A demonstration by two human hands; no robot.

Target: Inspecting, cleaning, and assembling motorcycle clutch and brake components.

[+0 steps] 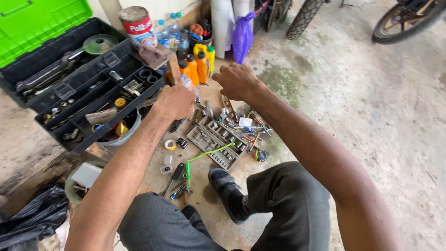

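Note:
My left hand (174,102) is curled into a fist over the floor beside the open black toolbox (28,81). A dark tool handle (178,124) sticks out beneath it. My right hand (237,81) is held a little higher and further right, fingers closed, with nothing visible in it. Between the two hands stands a small clear plastic bottle (186,83). Below them lie a grey socket tray (213,139) with several sockets and loose wrenches and bits (251,123).
The toolbox has a green lid (37,23) and tiered trays (107,97) of parts. Orange and yellow bottles (199,65), a red tin (135,23) and a purple bag (242,37) stand behind. A yellow tape roll (170,144), a green strip (209,152) and motorbike wheels (302,18) are nearby.

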